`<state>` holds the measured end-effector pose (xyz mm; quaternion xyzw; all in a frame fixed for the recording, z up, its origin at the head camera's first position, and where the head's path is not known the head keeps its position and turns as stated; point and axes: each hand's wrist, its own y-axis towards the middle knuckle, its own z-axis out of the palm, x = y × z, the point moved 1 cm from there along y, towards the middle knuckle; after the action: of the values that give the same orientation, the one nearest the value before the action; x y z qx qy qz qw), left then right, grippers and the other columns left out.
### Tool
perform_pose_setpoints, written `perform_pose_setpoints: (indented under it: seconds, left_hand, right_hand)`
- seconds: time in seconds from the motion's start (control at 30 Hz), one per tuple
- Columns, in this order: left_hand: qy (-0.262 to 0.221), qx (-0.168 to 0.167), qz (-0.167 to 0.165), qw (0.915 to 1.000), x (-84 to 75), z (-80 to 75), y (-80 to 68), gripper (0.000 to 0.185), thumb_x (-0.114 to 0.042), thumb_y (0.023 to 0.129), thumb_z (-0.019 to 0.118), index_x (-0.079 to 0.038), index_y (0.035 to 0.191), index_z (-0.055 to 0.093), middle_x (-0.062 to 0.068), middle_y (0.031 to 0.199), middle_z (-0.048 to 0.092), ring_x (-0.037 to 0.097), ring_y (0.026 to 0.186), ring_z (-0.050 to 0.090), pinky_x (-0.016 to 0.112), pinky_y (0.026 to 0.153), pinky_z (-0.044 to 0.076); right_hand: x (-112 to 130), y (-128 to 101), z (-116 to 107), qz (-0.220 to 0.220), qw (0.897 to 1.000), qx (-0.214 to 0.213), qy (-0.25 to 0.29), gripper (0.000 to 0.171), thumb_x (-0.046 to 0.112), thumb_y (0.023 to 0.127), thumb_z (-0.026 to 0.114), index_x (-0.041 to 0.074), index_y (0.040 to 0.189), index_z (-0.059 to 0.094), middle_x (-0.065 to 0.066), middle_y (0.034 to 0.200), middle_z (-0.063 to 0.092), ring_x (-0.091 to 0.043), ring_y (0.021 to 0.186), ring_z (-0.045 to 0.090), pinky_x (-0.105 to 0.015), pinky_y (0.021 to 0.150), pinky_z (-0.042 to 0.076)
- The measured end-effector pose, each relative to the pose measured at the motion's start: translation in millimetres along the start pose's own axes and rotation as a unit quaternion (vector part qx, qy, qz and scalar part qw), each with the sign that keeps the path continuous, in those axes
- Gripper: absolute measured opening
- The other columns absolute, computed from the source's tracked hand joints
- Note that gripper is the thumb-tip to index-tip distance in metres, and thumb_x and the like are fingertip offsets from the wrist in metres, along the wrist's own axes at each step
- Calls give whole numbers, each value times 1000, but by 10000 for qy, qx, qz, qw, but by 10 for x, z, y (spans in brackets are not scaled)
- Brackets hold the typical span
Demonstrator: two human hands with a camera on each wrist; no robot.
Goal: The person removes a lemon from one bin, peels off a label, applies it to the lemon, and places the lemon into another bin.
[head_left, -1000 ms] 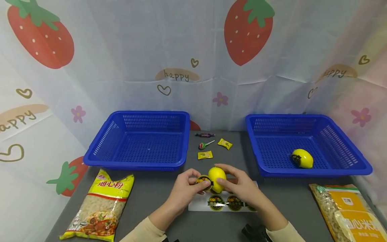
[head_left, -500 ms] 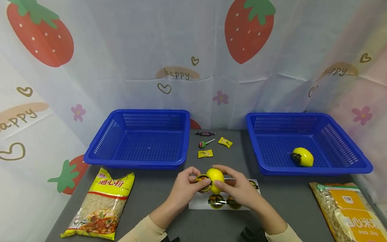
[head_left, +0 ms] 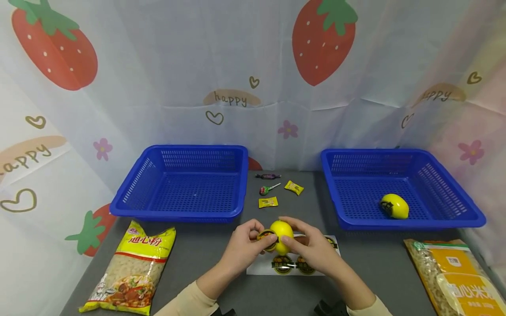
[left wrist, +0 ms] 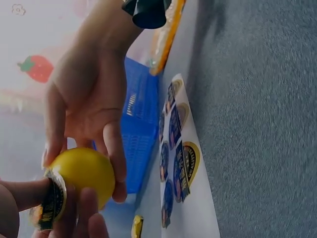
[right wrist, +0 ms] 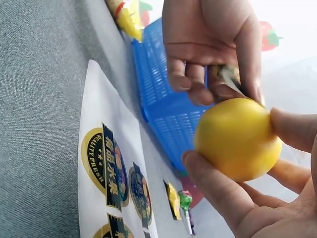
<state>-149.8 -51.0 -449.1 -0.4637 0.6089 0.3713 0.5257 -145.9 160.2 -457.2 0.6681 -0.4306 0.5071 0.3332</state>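
My right hand [head_left: 306, 245] grips a yellow lemon [head_left: 282, 231] just above the grey table, fingers curled round it [right wrist: 237, 139]. My left hand [head_left: 247, 243] pinches a round black-and-yellow sticker [head_left: 267, 237] against the lemon's left side [left wrist: 52, 201]. Under both hands lies a white sticker sheet [head_left: 292, 263] with several round labels [right wrist: 106, 168]. A second lemon [head_left: 394, 206] with a dark sticker lies in the right blue basket [head_left: 454, 219].
A left blue basket [head_left: 130, 206] stands at the back left. Small candies and a lollipop [head_left: 269, 189] lie between the baskets. A yellow pasta bag [head_left: 132, 267] lies front left, an orange-labelled bag [head_left: 454, 276] front right. Strawberry-print cloth walls surround the table.
Both hands and the lemon stayed nearly in place; the left fingers shifted a little on the sticker at the lemon's side.
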Motion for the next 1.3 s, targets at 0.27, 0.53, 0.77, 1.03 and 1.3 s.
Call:
perform_pose_setpoints:
  seconds: [0.27, 0.53, 0.77, 1.03, 1.3]
  left_hand:
    - [318, -112, 77, 9994, -22, 10, 40, 32, -31, 93, 74, -2, 96, 61, 11, 92, 71, 18, 71, 64, 25, 61, 54]
    - [670, -240, 281, 9971, -26, 40, 44, 32, -38, 93, 73, -7, 95, 64, 8, 101, 74, 16, 90, 71, 25, 68, 54]
    - [873, -468, 376, 9944, -20, 62, 30, 33, -42, 92, 73, -10, 93, 65, 5, 98, 74, 15, 84, 69, 27, 66, 54]
    - [1076, -520, 492, 9916, -11, 54, 6, 29, -44, 89, 76, -15, 90, 70, 2, 103, 75, 17, 92, 71, 28, 71, 57]
    - [642, -119, 454, 9968, -54, 24, -6, 26, -31, 93, 75, -6, 100, 74, 10, 106, 75, 17, 89, 74, 24, 68, 57]
  right_hand:
    - [13, -9, -6, -41, 9993, -133, 336, 51, 29, 105, 57, 13, 152, 45, -26, 142, 53, -36, 115, 66, -33, 86, 60]
    - [29, -16, -27, -48, 9992, -403, -53, 52, 28, 103, 60, 15, 151, 44, -18, 142, 58, -31, 113, 65, -39, 79, 61]
    - [46, -39, -15, 204, 9989, -425, 33, 52, 33, 102, 62, 14, 148, 48, -17, 144, 53, -28, 113, 67, -42, 85, 60]
    - [37, -72, 15, 101, 9994, -322, 34, 55, 28, 102, 63, 4, 149, 47, -24, 136, 59, -29, 110, 69, -38, 83, 61]
    - [-10, -86, -36, 22, 9991, -334, 257, 54, 28, 103, 61, 3, 149, 47, -26, 137, 59, -31, 114, 68, -37, 85, 61]
